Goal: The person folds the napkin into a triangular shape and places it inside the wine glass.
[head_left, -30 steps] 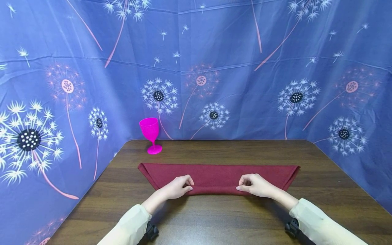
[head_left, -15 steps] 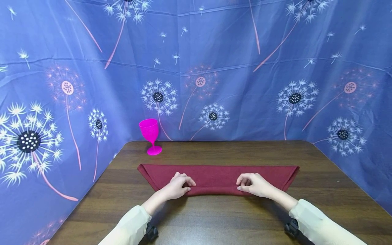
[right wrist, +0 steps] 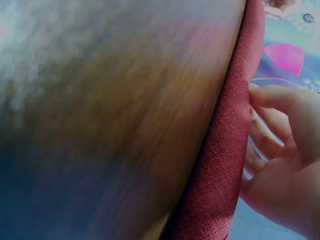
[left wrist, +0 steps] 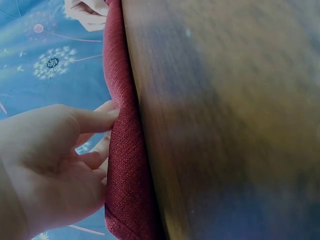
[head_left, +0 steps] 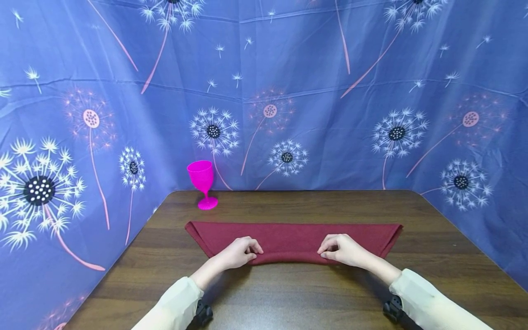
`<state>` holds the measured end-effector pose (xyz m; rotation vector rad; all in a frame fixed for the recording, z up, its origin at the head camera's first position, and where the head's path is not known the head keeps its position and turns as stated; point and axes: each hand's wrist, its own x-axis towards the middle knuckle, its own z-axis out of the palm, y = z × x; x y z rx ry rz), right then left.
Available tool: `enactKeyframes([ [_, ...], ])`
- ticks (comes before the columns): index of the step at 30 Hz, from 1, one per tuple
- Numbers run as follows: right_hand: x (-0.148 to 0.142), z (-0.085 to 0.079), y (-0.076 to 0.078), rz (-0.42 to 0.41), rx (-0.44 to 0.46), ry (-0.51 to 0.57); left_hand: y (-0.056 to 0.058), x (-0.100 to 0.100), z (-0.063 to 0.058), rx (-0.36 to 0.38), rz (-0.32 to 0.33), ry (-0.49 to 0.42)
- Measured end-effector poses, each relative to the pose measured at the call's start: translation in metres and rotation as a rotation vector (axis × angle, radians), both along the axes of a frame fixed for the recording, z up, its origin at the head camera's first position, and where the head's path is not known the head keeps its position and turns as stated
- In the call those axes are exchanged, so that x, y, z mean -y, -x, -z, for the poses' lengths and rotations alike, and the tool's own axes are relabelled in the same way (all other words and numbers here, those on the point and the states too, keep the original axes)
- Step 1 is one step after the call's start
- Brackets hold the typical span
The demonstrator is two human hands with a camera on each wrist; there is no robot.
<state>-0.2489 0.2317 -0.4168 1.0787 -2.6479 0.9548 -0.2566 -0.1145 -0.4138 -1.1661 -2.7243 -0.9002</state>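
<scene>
Near edge of cloth (head_left: 294,240) pinched in my left hand (head_left: 238,253) and right hand (head_left: 346,250), fingers (head_left: 255,244) all but closed. Cloth lay between and beyond them on the worktop (head_left: 272,295). I judged level, matched pinches best for an even edge.

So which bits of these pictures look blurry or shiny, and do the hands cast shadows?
Head view: mostly crisp, with a pale sheen on the table near the bottom edge and dark shadows below the left hand and right hand. Left wrist view: table grain smeared, weave of the red cloth clear. Right wrist view: table blurred, whitish glare upper left, pink goblet soft.
</scene>
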Motion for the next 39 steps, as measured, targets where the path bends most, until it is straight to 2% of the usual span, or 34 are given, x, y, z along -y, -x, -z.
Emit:
enactKeyframes([
  [8,-0.0003,-0.0003,0.0004,-0.063,-0.072,-0.019,-0.0015,0.0010,-0.0025,0.003,0.009,0.030],
  [12,0.0008,-0.0005,-0.0002,-0.076,-0.105,-0.027,-0.0023,0.0014,-0.0029,0.009,0.025,0.011],
  [20,-0.0002,-0.0009,-0.0027,-0.062,-0.053,-0.051,-0.0026,0.0011,-0.0021,-0.020,0.044,0.026],
  [29,0.0036,-0.0045,-0.0071,-0.025,-0.014,-0.051,-0.0020,0.0000,-0.0007,-0.053,0.020,0.055],
  [33,0.0042,-0.0039,-0.0076,0.014,0.032,-0.059,-0.0017,0.0005,0.0004,-0.035,0.024,0.031],
  [39,0.0029,-0.0029,-0.0073,0.045,0.028,-0.069,-0.0019,0.0003,0.0004,0.007,0.011,0.003],
])
